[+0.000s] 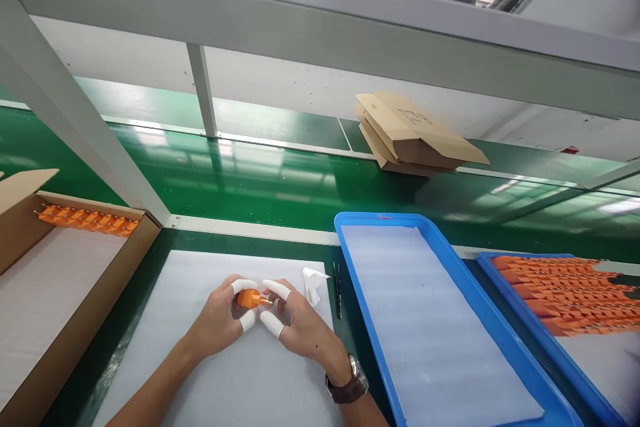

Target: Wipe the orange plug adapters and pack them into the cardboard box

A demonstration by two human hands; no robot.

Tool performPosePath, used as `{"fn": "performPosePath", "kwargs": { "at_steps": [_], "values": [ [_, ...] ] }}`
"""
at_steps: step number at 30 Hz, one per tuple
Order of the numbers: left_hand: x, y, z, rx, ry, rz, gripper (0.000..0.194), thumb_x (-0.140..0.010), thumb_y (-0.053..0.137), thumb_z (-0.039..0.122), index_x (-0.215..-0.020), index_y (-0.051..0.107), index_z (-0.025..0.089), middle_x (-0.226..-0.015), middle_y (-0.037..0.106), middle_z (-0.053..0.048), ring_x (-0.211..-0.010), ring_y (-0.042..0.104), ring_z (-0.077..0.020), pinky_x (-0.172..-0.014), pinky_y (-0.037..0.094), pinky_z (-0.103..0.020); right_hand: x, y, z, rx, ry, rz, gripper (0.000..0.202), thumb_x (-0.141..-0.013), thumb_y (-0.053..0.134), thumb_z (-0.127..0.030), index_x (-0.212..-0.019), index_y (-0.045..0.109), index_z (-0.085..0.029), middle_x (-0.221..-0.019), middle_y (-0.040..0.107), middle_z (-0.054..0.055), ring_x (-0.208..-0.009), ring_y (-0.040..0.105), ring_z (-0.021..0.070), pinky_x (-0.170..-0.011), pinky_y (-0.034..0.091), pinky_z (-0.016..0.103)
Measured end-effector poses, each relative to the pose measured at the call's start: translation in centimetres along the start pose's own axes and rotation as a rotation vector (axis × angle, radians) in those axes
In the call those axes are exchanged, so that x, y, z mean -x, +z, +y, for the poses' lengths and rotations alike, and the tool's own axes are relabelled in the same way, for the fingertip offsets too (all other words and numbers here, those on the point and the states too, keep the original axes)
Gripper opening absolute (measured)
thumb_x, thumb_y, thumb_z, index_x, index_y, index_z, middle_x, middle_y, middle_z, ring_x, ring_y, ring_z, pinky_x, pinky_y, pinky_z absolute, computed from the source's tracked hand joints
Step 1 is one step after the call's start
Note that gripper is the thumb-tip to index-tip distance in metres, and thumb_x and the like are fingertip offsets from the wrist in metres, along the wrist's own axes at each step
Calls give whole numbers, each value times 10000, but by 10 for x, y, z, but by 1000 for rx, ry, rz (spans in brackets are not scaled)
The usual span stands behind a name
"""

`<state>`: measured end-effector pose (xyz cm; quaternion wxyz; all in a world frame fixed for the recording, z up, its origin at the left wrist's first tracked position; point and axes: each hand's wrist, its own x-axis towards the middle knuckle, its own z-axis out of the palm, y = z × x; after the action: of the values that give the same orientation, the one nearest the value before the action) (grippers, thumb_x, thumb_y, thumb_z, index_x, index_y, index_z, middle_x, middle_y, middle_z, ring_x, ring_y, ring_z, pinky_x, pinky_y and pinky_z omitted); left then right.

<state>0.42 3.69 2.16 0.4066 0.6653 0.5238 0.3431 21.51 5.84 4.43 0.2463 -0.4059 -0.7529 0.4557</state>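
Note:
A small orange plug point(251, 299) with metal pins on its right end is in my left hand point(220, 320), among the curled fingers. White finger cots cover that hand's thumb and forefinger tips. My right hand point(303, 323) is beside the pin end, its white-capped thumb and forefinger spread apart. Whether its other fingers touch the pins I cannot tell. Both hands are over a white work sheet point(210, 387). A crumpled white tissue point(313, 285) lies by my right hand, with dark tweezers point(337, 290) just past the sheet's edge.
At left stands a cardboard box point(100, 307) with a row of orange plugs point(89, 219). On the right are a blue tray point(373, 333) lined with white sheet and another blue tray point(545, 353) holding several orange plugs point(560, 290). Folded cartons point(415, 130) lie beyond the metal frame point(270, 228).

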Motion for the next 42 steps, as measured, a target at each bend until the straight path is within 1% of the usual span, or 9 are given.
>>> {"fn": "performPosePath", "kwargs": {
  "at_steps": [2, 5, 7, 11, 17, 25, 32, 39, 42],
  "values": [
    [-1, -2, -3, 27, -39, 77, 307, -838, 613, 208, -1138, 629, 267, -1080, 654, -49, -885, 647, -202, -710, 561, -321, 0, 2, 2, 97, -19, 52, 389, -921, 492, -91, -1257, 560, -275, -1093, 607, 29, -834, 603, 161, -789, 558, 325],
    [-2, -5, -6, 104, -120, 180, 302, -845, 644, 265, -1147, 634, 255, -1110, 671, -47, -919, 676, -213, -738, 578, -330, -1, 9, 9, 268, -93, 75, 447, -770, 417, 48, -1064, 610, -228, -1042, 585, 45, -853, 600, 180, -777, 553, 331],
    [-3, -7, -6, 160, -171, 224, 323, -846, 663, 290, -1165, 637, 245, -1146, 680, -54, -989, 688, -225, -825, 586, -350, -2, 14, 13, 345, -98, 81, 427, -686, 418, 69, -952, 596, -214, -1011, 569, 53, -829, 588, 187, -726, 554, 322],
    [-3, -9, -5, 216, -233, 250, 366, -832, 692, 305, -1188, 636, 237, -1195, 686, -63, -1085, 683, -241, -939, 567, -379, -1, 17, 16, 369, -82, 96, 374, -641, 429, 68, -859, 552, -210, -1040, 559, 66, -820, 584, 191, -704, 565, 324],
    [-1, -7, -6, 174, -200, 219, 359, -850, 688, 316, -1198, 635, 243, -1171, 675, -67, -988, 683, -224, -857, 576, -366, 0, 15, 15, 332, -114, 141, 368, -708, 440, 54, -920, 573, -216, -1036, 566, 63, -833, 593, 193, -699, 566, 321],
    [0, -5, -4, 158, -148, 165, 328, -868, 665, 295, -1190, 631, 247, -1083, 659, -51, -856, 637, -182, -792, 559, -352, 1, 11, 13, 378, -107, 98, 222, -864, 499, -41, -951, 606, -215, -1087, 564, 53, -807, 597, 169, -766, 545, 346],
    [0, -5, -6, 170, -161, 161, 373, -853, 677, 315, -1219, 633, 258, -1187, 664, -50, -980, 675, -207, -871, 569, -359, 1, 20, 16, 445, -103, 95, 303, -801, 489, 9, -980, 615, -199, -1040, 554, 69, -835, 576, 196, -707, 535, 336],
    [2, -4, -7, 143, -141, 143, 378, -867, 654, 325, -1234, 619, 243, -1194, 673, -63, -959, 685, -210, -873, 576, -380, 2, 17, 13, 351, -102, 118, 193, -881, 498, -53, -944, 607, -199, -1058, 559, 62, -848, 584, 189, -751, 539, 343],
    [4, -2, -9, 77, -97, 119, 369, -876, 626, 296, -1242, 613, 251, -1212, 658, -64, -917, 673, -201, -839, 579, -382, 5, 16, 9, 267, -70, 128, 190, -904, 520, -102, -1042, 590, -212, -1086, 557, 52, -799, 570, 170, -751, 535, 348]
  ]
}}
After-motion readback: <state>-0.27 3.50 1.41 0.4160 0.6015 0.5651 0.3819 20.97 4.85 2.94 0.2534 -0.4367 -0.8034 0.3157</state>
